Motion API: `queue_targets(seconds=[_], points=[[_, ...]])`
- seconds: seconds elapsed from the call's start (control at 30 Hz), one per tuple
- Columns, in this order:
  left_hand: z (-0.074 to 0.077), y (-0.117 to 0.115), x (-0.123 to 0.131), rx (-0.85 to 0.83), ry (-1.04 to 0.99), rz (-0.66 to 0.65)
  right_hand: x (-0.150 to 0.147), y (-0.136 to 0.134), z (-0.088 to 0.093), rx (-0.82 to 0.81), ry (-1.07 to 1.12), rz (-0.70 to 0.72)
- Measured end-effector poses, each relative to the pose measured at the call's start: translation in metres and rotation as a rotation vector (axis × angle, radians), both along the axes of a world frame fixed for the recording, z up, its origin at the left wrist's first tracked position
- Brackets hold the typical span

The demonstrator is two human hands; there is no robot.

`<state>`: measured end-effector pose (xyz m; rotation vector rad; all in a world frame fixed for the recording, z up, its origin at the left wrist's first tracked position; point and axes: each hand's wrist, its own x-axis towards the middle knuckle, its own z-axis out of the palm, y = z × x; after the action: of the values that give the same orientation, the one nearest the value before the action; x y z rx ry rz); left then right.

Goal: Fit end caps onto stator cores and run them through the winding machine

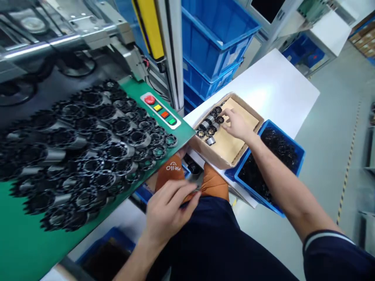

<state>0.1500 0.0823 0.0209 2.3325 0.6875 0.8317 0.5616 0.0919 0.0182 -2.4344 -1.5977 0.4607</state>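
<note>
My right hand (236, 123) reaches into a shallow cardboard box (227, 147) on a white table, fingers pinched at a small metal ring part (220, 119) beside a cluster of the same parts (208, 125) in the box's far corner. My left hand (167, 208) rests low over my lap near an orange cloth (215, 182) printed "Hello", fingers curled together; what they hold is hidden. To the left, a green conveyor belt (26, 242) carries several black toothed ring parts (96, 148).
A button panel (160, 111) with red, yellow, orange and green buttons sits at the belt's end. A blue bin (288, 146) of dark parts stands right of the box. Stacked blue crates (215, 43) rise behind the white table (275, 86). Another blue bin (108, 253) is below the belt.
</note>
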Motion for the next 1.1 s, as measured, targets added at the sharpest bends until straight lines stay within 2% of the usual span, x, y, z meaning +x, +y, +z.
queue_targets(seconds=[0.07,0.13,0.17,0.23,0.33,0.47,0.57,0.67,0.87,1.0,1.1], points=[[0.0,0.008,0.077,0.032,0.064,-0.088,0.004,0.002,-0.018,0.014,0.016,0.029],[0.0,0.026,0.146,0.011,0.386,-0.069,0.01,0.007,-0.027,0.021,0.033,0.05],[0.0,0.037,0.175,0.009,0.468,-0.042,0.013,0.011,-0.029,0.025,0.041,0.054],[-0.004,0.06,0.221,0.019,0.586,0.0,0.021,0.017,-0.031,0.037,0.059,0.046],[-0.012,0.089,0.258,0.046,0.702,0.036,0.024,0.016,-0.034,0.091,0.086,0.002],[-0.018,0.108,0.268,0.08,0.821,0.037,0.002,-0.002,-0.049,0.164,0.201,-0.067],[-0.016,0.112,0.27,0.093,0.875,0.001,-0.021,-0.014,-0.067,0.214,0.313,-0.145],[-0.012,0.113,0.273,0.098,0.907,-0.008,-0.031,-0.015,-0.083,0.278,0.404,-0.242],[-0.01,0.112,0.275,0.066,0.909,0.009,-0.011,-0.019,-0.096,0.347,0.597,-0.284],[-0.015,0.113,0.272,0.029,0.82,0.024,0.001,-0.03,-0.095,0.394,0.559,-0.289],[-0.022,0.114,0.268,-0.001,0.685,0.087,-0.002,-0.032,-0.093,0.413,0.497,-0.263]])
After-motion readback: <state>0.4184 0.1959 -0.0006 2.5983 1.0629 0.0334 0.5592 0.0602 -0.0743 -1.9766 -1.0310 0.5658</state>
